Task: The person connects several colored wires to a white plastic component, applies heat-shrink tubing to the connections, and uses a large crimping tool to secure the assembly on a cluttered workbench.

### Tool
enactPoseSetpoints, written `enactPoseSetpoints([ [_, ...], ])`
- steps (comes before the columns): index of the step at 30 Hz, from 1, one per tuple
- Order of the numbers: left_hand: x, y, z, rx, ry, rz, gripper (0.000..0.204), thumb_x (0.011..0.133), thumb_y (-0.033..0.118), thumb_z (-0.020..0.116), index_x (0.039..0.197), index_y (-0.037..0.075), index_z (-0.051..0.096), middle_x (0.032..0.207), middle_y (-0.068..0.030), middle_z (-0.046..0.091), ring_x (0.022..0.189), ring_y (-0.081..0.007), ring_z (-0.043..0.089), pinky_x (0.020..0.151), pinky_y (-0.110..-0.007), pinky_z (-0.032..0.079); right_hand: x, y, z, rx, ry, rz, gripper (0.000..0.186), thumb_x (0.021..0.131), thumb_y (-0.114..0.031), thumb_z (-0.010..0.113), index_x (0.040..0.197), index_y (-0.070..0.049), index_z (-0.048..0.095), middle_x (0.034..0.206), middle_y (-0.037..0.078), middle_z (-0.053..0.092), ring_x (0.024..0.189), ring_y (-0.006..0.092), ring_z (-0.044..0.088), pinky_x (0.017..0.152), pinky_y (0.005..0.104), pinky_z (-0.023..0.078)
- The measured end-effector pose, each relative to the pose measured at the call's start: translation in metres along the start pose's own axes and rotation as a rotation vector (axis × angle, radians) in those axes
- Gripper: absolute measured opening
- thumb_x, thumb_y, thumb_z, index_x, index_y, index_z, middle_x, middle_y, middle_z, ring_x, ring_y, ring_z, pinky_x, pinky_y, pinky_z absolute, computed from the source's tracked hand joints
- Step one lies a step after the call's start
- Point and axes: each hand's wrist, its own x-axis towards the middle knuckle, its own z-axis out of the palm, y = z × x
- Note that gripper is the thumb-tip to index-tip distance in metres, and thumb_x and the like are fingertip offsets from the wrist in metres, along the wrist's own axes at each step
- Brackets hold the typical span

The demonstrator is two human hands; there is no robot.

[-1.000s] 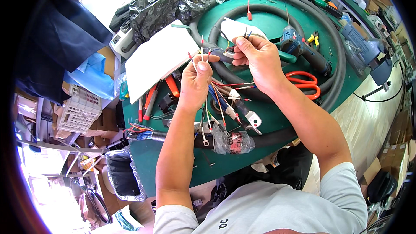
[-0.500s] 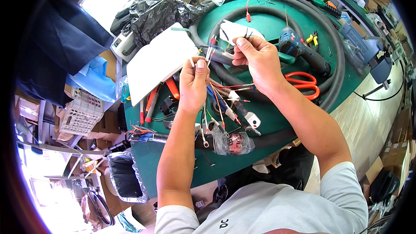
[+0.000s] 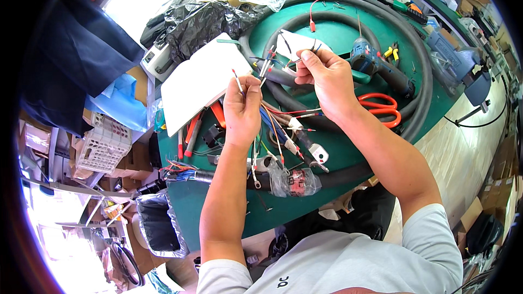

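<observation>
Over the green bench [image 3: 346,155], 2 bare hands work close together but apart. The left hand [image 3: 243,108] has its grip closed, thumb against fingers, around a few white-sleeved wire ends [image 3: 266,68] with red tips; most stand up in a cluster toward the right hand, and 1 leans out on the left. The right hand [image 3: 328,76] keeps a narrow pinch, thumb on index finger, with thin dark wires [image 3: 318,48] poking out past the fingertips. Beneath and between the hands, a loose bundle of coloured wires [image 3: 278,125] spreads over the bench, near a pale metal lug [image 3: 318,152] with a hole. Below it, clear plastic wrap [image 3: 297,181] with red on it lies against the thick black cable. That black cable [image 3: 427,71] coils widely on the far side, around a blue power drill [image 3: 364,57] and yellow-handled pliers [image 3: 393,51]. Scissors [image 3: 376,95] with orange-red handles lie just beside the right forearm. Left of the hands, an open white notebook [image 3: 204,81] sits near a crumpled black plastic bag [image 3: 210,22].
</observation>
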Motion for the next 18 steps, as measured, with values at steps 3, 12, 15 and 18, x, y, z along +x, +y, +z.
enactPoseSetpoints([
  [3, 0.000, -0.004, -0.001, 0.026, 0.018, -0.001, 0.007, 0.096, 0.004, 0.048, 0.103, 0.005, 0.050, 0.078, 0.0026, 0.046, 0.064, -0.0038, 0.039, 0.055, -0.019, 0.033, 0.000, -0.001, 0.000, 0.001, 0.016, -0.012, 0.020, 0.094, -0.016, 0.058, 0.096, 0.003, 0.065, 0.077, 0.004, 0.062, 0.066, 0.0111, 0.060, 0.061, 0.0263, 0.054],
  [12, -0.002, 0.006, 0.005, 0.090, 0.057, -0.042, 0.015, 0.092, 0.006, 0.059, 0.106, 0.003, 0.053, 0.082, 0.0030, 0.048, 0.068, -0.0033, 0.040, 0.061, -0.019, 0.036, 0.001, -0.001, -0.002, 0.001, -0.002, -0.011, 0.020, 0.095, -0.019, 0.059, 0.100, -0.001, 0.066, 0.080, 0.002, 0.064, 0.069, 0.0085, 0.060, 0.064, 0.0254, 0.054],
  [15, -0.001, 0.006, 0.006, 0.107, 0.071, -0.072, 0.015, 0.093, 0.006, 0.059, 0.106, 0.002, 0.053, 0.081, 0.0026, 0.049, 0.069, -0.0035, 0.041, 0.061, -0.019, 0.036, 0.001, -0.001, -0.004, -0.002, 0.000, -0.010, 0.020, 0.095, -0.019, 0.059, 0.100, -0.001, 0.066, 0.080, 0.002, 0.064, 0.069, 0.0085, 0.060, 0.064, 0.0252, 0.054],
  [18, -0.001, 0.004, 0.004, 0.107, 0.076, -0.081, 0.014, 0.094, 0.008, 0.057, 0.105, 0.002, 0.052, 0.080, 0.0019, 0.050, 0.068, -0.0041, 0.042, 0.060, -0.019, 0.036, 0.000, -0.002, -0.001, 0.007, 0.012, -0.014, 0.020, 0.094, -0.017, 0.058, 0.097, 0.001, 0.066, 0.077, 0.003, 0.062, 0.067, 0.0101, 0.060, 0.062, 0.0256, 0.054],
])
